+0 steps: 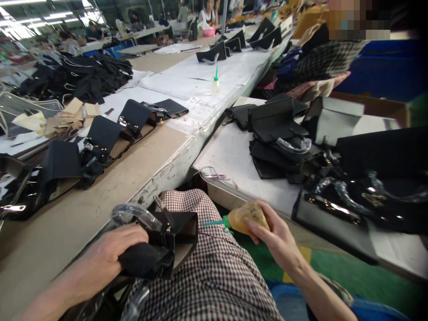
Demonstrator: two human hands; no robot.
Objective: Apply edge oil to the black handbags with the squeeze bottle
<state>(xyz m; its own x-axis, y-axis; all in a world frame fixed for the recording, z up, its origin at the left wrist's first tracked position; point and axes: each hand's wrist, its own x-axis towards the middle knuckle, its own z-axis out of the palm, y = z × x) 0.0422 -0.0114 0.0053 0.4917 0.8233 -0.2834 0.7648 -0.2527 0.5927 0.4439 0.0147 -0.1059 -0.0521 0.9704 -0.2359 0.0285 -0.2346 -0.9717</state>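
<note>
My left hand (125, 245) is closed on a black handbag (182, 223) with a plastic-wrapped handle, held over my checked apron (214, 276). The bag's boxy end faces right and shows a brown inside edge. In my right hand (274, 232) is a squeeze bottle (247, 218) of yellowish glue-like liquid, tipped on its side. Its thin green nozzle points left at the bag, a small gap short of it. My left fingertips are hidden behind the bag.
Several black bags (103, 138) line the left table, and a dark pile (87, 76) lies behind them. Another green-tipped bottle (216, 84) stands further back. More black bags (281, 116) crowd the right table (230, 147). A person in checked clothing (327, 58) sits at the upper right.
</note>
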